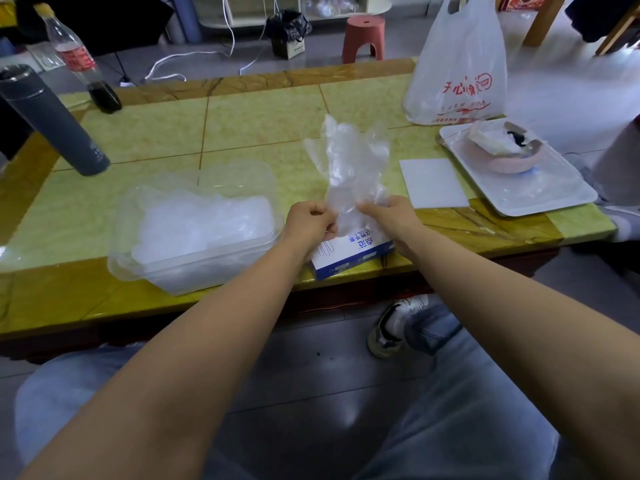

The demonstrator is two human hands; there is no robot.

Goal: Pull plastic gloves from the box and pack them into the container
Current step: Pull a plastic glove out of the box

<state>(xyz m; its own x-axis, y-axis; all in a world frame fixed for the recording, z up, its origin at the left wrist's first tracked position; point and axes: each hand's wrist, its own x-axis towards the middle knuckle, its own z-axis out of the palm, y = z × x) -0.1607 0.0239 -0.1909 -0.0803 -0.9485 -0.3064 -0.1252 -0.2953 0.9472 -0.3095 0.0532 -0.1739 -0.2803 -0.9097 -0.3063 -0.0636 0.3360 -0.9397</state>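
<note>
Glove point(349, 161) in left hand point(310, 226), right hand point(389, 214)

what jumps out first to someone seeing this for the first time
The eye goes first to the clear plastic glove held up at the centre of the table, its cuff pinched by the left hand and the right hand just above the blue and white box. Next comes the clear container to the left, already holding a heap of gloves. At the far right stands a white carrier bag with red print.
</note>
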